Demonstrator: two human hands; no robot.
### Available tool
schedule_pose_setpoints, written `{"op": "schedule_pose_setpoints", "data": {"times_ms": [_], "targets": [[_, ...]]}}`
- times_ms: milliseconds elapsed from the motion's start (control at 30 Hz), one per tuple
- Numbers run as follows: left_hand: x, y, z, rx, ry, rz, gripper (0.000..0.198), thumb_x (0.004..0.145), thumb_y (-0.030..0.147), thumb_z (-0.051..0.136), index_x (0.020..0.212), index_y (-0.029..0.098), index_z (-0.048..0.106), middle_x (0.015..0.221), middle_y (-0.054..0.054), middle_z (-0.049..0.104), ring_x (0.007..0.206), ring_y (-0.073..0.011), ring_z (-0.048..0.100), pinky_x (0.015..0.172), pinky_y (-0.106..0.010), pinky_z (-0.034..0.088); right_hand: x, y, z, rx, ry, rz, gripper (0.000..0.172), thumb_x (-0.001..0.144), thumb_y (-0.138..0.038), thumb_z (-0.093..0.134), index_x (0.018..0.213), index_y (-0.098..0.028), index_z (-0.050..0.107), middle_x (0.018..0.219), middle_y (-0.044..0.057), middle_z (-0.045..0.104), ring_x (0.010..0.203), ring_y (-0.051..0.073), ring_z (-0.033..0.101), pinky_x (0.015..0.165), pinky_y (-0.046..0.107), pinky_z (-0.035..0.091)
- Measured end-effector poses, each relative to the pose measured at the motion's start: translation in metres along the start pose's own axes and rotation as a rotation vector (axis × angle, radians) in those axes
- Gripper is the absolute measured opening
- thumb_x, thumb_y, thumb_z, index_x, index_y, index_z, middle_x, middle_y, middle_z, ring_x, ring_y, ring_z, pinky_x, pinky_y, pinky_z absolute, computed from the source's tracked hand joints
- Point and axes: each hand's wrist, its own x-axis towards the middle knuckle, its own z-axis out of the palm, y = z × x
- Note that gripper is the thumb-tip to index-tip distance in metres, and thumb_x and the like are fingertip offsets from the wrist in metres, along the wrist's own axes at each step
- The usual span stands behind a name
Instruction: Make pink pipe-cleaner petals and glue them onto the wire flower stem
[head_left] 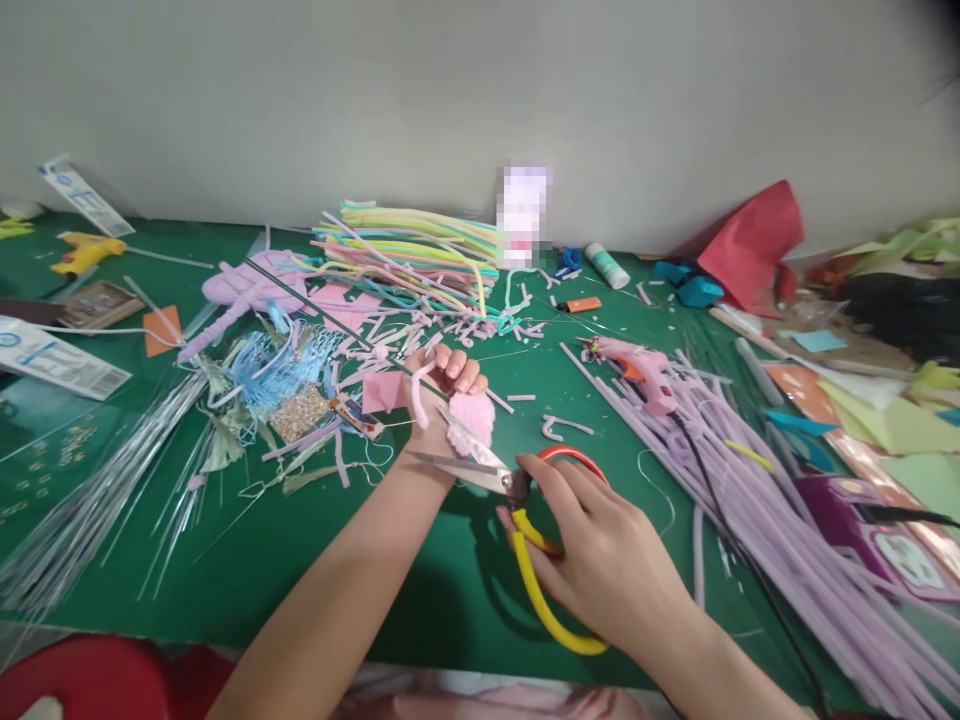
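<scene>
My left hand (450, 375) is closed around a fluffy pink chenille piece (472, 422) with a long dark thin stem (315, 305) slanting away to the upper left. A curled pale pink chenille strip (420, 400) lies against the same hand; whether it is joined to the fluffy piece I cannot tell. In my right hand (600, 545) is a pair of scissors (516, 485) with one red and one yellow handle. Their blades are spread, pointing left, in front of my left wrist and beside the lower edge of the fluffy piece.
Coloured chenille stems (412, 245) are piled at the back, with short offcuts before them. Blue tassels (281, 360) and silvery wires (127, 480) lie left. On the right are a pink glue gun (641, 370), its cord, lilac stems (750, 510) and a purple device (855, 530).
</scene>
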Motion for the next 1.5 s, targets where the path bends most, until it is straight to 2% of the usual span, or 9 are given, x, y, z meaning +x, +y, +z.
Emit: {"op": "schedule_pose_setpoints", "data": {"times_ms": [200,333,667,800,1033,1267,1500], "targets": [[0.003,0.0,0.001,0.007,0.02,0.015,0.058,0.1,0.029,0.016,0.047,0.017,0.036,0.046,0.004,0.029,0.035,-0.0075,0.027,0.039,-0.021,0.027,-0.003,0.001,0.003,-0.019,-0.003,0.001,0.033,0.092,-0.03,0.046,0.114,-0.008,0.057,0.085,0.011,0.069,0.067,0.022,0.066,0.052,0.03,0.053],[0.004,0.0,0.0,0.012,0.031,0.022,0.062,0.1,0.027,0.009,0.046,0.017,0.036,0.045,0.003,0.027,0.035,-0.008,0.025,0.038,-0.021,0.026,-0.004,0.004,0.007,-0.035,-0.013,-0.002,0.03,0.093,-0.03,0.045,0.112,-0.009,0.057,0.084,0.011,0.069,0.065,0.021,0.066,0.049,0.029,0.049],[0.004,-0.001,-0.003,-0.009,0.037,0.054,0.062,0.099,0.027,0.008,0.047,0.017,0.039,0.047,0.003,0.028,0.037,-0.0077,0.026,0.04,-0.02,0.027,0.0,0.005,0.013,-0.097,-0.012,0.0,0.024,0.096,-0.031,0.043,0.102,-0.013,0.058,0.076,0.005,0.067,0.055,0.017,0.061,0.045,0.027,0.039],[0.005,-0.001,-0.006,-0.009,0.04,0.061,0.059,0.099,0.027,0.012,0.048,0.017,0.039,0.048,0.003,0.029,0.038,-0.0083,0.026,0.041,-0.021,0.028,0.005,0.005,0.012,-0.143,0.005,-0.017,0.03,0.098,-0.034,0.038,0.097,-0.014,0.061,0.073,0.005,0.067,0.054,0.017,0.06,0.045,0.028,0.035],[0.005,-0.003,-0.008,0.002,0.028,0.073,0.053,0.098,0.025,0.02,0.05,0.018,0.041,0.05,0.003,0.031,0.04,-0.0085,0.03,0.044,-0.022,0.028,0.014,0.004,0.013,-0.134,0.061,-0.009,0.04,0.097,-0.049,0.044,0.083,-0.016,0.063,0.067,0.004,0.064,0.058,0.016,0.059,0.052,0.027,0.036],[0.003,-0.001,-0.005,0.027,0.056,0.089,0.053,0.099,0.027,0.021,0.049,0.018,0.039,0.05,0.004,0.029,0.04,-0.009,0.025,0.044,-0.023,0.027,0.019,0.012,0.017,-0.098,0.089,-0.094,0.032,0.098,-0.039,0.048,0.079,-0.017,0.06,0.06,0.002,0.059,0.053,0.015,0.055,0.053,0.027,0.033],[0.001,0.001,0.003,0.042,0.076,0.112,0.054,0.099,0.022,0.018,0.048,0.018,0.037,0.048,0.004,0.027,0.04,-0.0096,0.021,0.043,-0.023,0.025,0.021,0.018,0.021,-0.048,0.071,-0.127,0.033,0.098,-0.036,0.049,0.072,-0.017,0.058,0.058,0.0,0.06,0.053,0.012,0.057,0.05,0.027,0.03]]}}
